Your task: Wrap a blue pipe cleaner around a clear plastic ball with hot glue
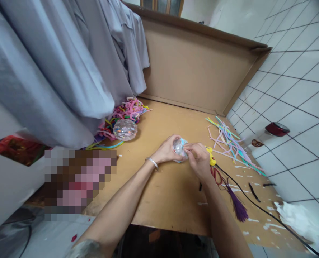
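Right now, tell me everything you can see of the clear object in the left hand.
The clear object is rounded and shiny, looks like plastic or glass, and shows pale blue and reddish patches. The left hand grips it over the tabletop; the fingers of the right hand seem to touch its right side. Whether it rests there is unclear.

Whether anything is pinched by the right hand (198, 157) cannot be told; red loops (216, 175), possibly scissor handles, are partly covered; grey garments (81, 64) are cropped above.
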The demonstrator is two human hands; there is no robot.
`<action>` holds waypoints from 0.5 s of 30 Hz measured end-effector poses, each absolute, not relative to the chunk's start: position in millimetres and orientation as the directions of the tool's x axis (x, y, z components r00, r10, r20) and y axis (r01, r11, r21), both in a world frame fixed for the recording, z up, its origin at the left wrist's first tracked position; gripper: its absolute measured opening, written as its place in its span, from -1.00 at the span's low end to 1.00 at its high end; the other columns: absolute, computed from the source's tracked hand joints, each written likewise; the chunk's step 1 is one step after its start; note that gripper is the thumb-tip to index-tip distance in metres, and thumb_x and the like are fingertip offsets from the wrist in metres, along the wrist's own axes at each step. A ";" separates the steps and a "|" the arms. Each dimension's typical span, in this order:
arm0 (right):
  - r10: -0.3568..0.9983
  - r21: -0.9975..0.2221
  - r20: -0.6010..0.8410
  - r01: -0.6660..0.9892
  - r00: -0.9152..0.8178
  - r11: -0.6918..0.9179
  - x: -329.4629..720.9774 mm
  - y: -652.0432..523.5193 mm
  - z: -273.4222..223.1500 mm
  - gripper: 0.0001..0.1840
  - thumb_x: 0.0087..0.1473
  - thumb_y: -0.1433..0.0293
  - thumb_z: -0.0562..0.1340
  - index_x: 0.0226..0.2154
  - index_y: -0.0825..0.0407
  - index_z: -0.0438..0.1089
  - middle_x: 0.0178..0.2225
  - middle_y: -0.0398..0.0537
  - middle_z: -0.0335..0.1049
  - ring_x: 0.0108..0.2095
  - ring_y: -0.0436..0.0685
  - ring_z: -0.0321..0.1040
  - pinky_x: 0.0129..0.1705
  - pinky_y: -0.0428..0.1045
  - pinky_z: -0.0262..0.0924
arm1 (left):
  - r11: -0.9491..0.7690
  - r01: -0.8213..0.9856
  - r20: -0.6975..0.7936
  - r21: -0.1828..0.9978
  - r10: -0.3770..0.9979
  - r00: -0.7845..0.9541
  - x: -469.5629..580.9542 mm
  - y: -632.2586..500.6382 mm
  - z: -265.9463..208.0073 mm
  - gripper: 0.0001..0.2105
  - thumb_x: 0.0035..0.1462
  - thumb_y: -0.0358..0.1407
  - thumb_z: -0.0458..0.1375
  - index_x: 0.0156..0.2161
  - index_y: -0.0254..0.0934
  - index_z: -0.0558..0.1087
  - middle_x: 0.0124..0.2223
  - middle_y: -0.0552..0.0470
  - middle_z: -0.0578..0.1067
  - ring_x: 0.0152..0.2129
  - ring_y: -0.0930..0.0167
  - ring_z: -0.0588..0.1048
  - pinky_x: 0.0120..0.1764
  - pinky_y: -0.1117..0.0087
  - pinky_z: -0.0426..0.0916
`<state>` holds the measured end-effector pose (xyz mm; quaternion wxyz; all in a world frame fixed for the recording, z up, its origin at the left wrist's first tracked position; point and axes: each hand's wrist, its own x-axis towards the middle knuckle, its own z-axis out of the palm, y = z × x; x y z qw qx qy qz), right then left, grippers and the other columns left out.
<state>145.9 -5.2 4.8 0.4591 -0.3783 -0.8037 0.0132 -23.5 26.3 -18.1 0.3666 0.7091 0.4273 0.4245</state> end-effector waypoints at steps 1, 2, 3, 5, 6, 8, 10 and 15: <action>0.620 -0.364 0.726 0.597 -0.299 0.714 146.1 -5.0 4.8 -0.85 0.16 0.41 0.16 -0.39 -0.05 0.42 -0.34 -0.08 0.55 -0.27 0.14 0.43 -0.17 0.09 0.29 | -0.364 0.295 0.287 0.884 0.918 0.272 -23.5 26.1 -17.9 -0.30 -0.32 -0.28 0.41 0.01 -0.24 0.28 -0.06 -0.05 0.46 -0.11 0.25 0.45 -0.04 0.24 0.35; 0.618 -0.358 0.725 0.599 -0.305 0.716 146.2 -4.9 4.8 -0.85 0.16 0.41 0.16 -0.39 -0.04 0.42 -0.34 -0.08 0.55 -0.27 0.14 0.43 -0.17 0.09 0.29 | -0.362 0.293 0.286 0.885 0.919 0.271 -23.5 26.0 -17.9 -0.30 -0.32 -0.28 0.41 0.01 -0.24 0.28 -0.06 -0.04 0.46 -0.11 0.25 0.45 -0.04 0.24 0.35; 0.616 -0.352 0.724 0.602 -0.310 0.717 146.3 -4.8 4.8 -0.85 0.16 0.41 0.16 -0.39 -0.04 0.42 -0.33 -0.08 0.55 -0.27 0.14 0.44 -0.17 0.09 0.29 | -0.361 0.291 0.286 0.886 0.919 0.270 -23.5 25.9 -17.9 -0.30 -0.32 -0.28 0.41 0.01 -0.23 0.28 -0.06 -0.04 0.46 -0.11 0.25 0.45 -0.03 0.24 0.35; 0.611 -0.343 0.724 0.603 -0.319 0.721 146.1 -4.7 4.9 -0.85 0.16 0.42 0.16 -0.39 -0.04 0.42 -0.33 -0.07 0.55 -0.27 0.14 0.44 -0.18 0.09 0.29 | -0.362 0.287 0.288 0.887 0.919 0.270 -23.4 25.9 -18.1 -0.30 -0.32 -0.29 0.41 0.01 -0.23 0.28 -0.06 -0.03 0.46 -0.11 0.25 0.45 -0.03 0.23 0.35; 0.610 -0.341 0.724 0.602 -0.323 0.722 146.0 -4.9 5.0 -0.85 0.16 0.42 0.16 -0.38 -0.04 0.42 -0.33 -0.07 0.55 -0.27 0.14 0.44 -0.18 0.08 0.30 | -0.361 0.287 0.287 0.887 0.919 0.270 -23.3 26.0 -18.2 -0.30 -0.32 -0.29 0.41 0.01 -0.23 0.28 -0.06 -0.03 0.46 -0.11 0.25 0.45 -0.03 0.23 0.35; 0.607 -0.338 0.723 0.598 -0.330 0.727 145.4 -5.3 5.1 -0.85 0.16 0.44 0.15 -0.38 -0.04 0.42 -0.33 -0.06 0.55 -0.27 0.14 0.44 -0.17 0.08 0.30 | -0.360 0.284 0.286 0.889 0.919 0.270 -23.2 26.3 -18.2 -0.30 -0.32 -0.31 0.40 0.01 -0.23 0.27 -0.05 -0.04 0.46 -0.11 0.25 0.45 -0.03 0.23 0.35; 0.601 -0.331 0.725 0.595 -0.337 0.732 144.9 -5.8 5.2 -0.85 0.16 0.46 0.15 -0.37 -0.03 0.41 -0.33 -0.06 0.54 -0.27 0.14 0.44 -0.18 0.07 0.31 | -0.361 0.277 0.287 0.890 0.918 0.274 -23.1 26.5 -18.1 -0.30 -0.32 -0.31 0.40 0.01 -0.24 0.27 -0.05 -0.04 0.45 -0.11 0.25 0.46 -0.04 0.24 0.36; 0.590 -0.316 0.727 0.590 -0.353 0.743 144.2 -5.7 4.5 -0.85 0.14 0.48 0.15 -0.37 -0.03 0.41 -0.34 -0.06 0.54 -0.28 0.14 0.45 -0.20 0.06 0.32 | -0.363 0.282 0.288 0.888 0.918 0.273 -23.1 26.5 -17.8 -0.30 -0.32 -0.31 0.40 0.02 -0.23 0.27 -0.04 -0.04 0.45 -0.09 0.24 0.45 -0.01 0.22 0.35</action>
